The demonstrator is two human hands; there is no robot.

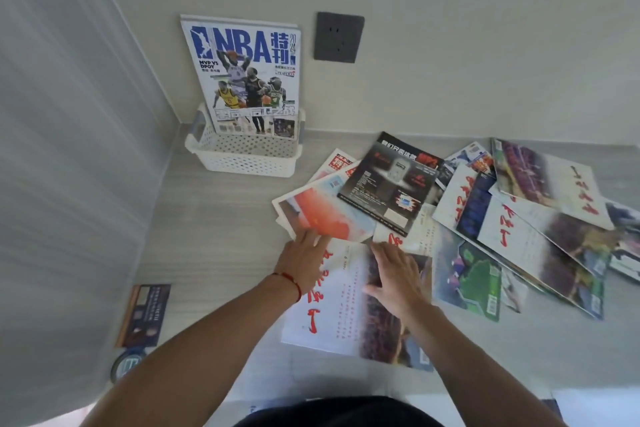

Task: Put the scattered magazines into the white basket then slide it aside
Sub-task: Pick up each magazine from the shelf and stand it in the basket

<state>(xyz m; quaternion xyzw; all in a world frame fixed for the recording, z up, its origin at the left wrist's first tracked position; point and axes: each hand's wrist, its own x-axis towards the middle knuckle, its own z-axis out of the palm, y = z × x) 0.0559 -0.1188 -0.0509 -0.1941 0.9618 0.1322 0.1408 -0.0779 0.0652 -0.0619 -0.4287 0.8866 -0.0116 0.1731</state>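
Note:
A white perforated basket (242, 158) stands on the floor against the wall, with an NBA magazine (246, 73) upright in it. Several magazines lie scattered to its right, among them a black-covered one (388, 184), an orange-and-white one (332, 218) and white ones with red script (547, 184). Nearest me lies a white magazine with red characters (332, 302). My left hand (303, 256) rests flat, fingers apart, on the edge of the orange magazine and the near one. My right hand (398, 277) lies flat on the near magazine, fingers together, gripping nothing.
A curtain (69, 149) hangs along the left side. A dark wall socket (338, 37) sits right of the basket. A dark booklet (143, 315) and a round tape-like object (126, 362) lie at the lower left. Bare grey floor (214, 236) spreads between basket and hands.

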